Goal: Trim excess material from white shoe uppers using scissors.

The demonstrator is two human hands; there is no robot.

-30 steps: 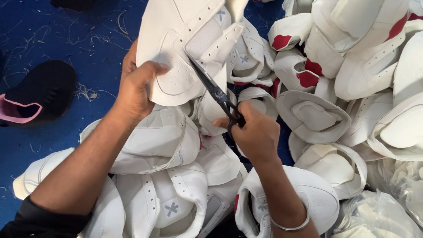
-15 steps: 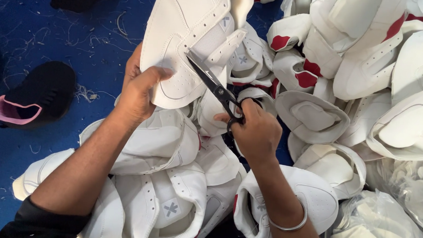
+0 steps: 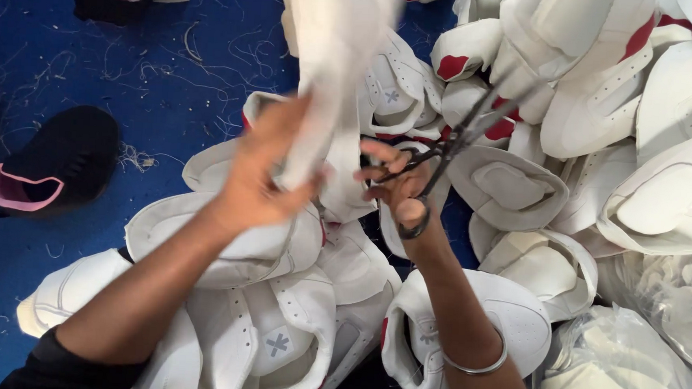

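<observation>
Left hand (image 3: 256,186) grips a blurred white shoe upper (image 3: 332,75) at upper centre; right hand (image 3: 397,191) clenches black scissors (image 3: 451,149), seemingly open, just beside it. Such swinging could nick fingers or leather

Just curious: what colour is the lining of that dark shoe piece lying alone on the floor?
Pink, on the black shoe upper; head view.

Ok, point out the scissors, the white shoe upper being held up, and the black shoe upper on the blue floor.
scissors (image 3: 453,142): head view, on the pivot where the blades cross.
white shoe upper (image 3: 334,52): head view, on its blurred middle panel.
black shoe upper (image 3: 68,156): head view, on its dark top.
</observation>
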